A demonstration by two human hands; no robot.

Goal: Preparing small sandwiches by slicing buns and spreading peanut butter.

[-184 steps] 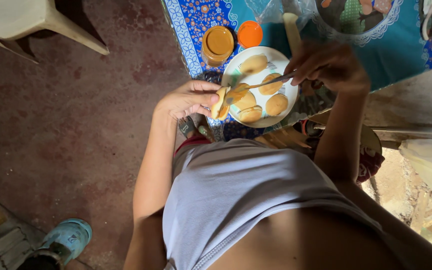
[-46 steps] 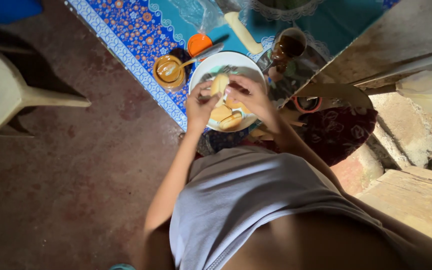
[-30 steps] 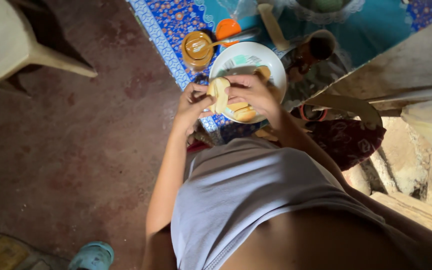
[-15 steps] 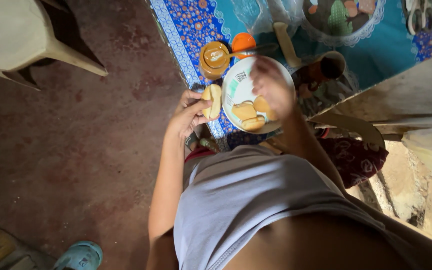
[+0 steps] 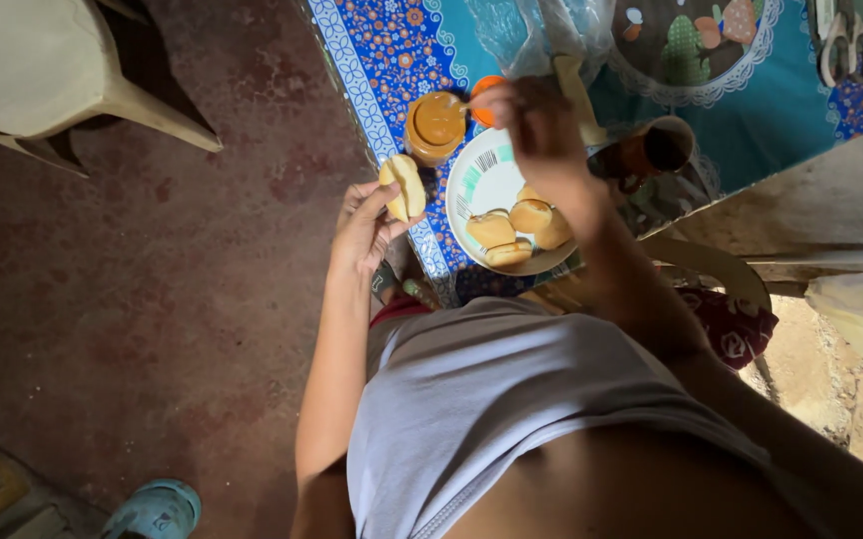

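Observation:
My left hand (image 5: 363, 228) is off the table's edge, over the floor, holding a split bun (image 5: 403, 187) upright. My right hand (image 5: 539, 128) reaches across the white plate (image 5: 479, 178) to the open jar of brown spread (image 5: 435, 122), fingers pinched by its rim and over the orange lid (image 5: 484, 86). The spoon that lay there is hidden under the hand. Three buns (image 5: 513, 226) lie on the near side of the plate.
A blue patterned tablecloth (image 5: 376, 50) covers the table. On it are a brown mug (image 5: 663, 148), a clear plastic bag (image 5: 541, 28), a round mat (image 5: 696, 42) and scissors (image 5: 841, 42). A cream plastic chair (image 5: 32, 60) stands left; a blue shoe (image 5: 157, 507) is below.
My right hand let go of the bun and moved up across the plate to the jar and spoon. My left hand carried the split bun out to the left, clear of the plate.

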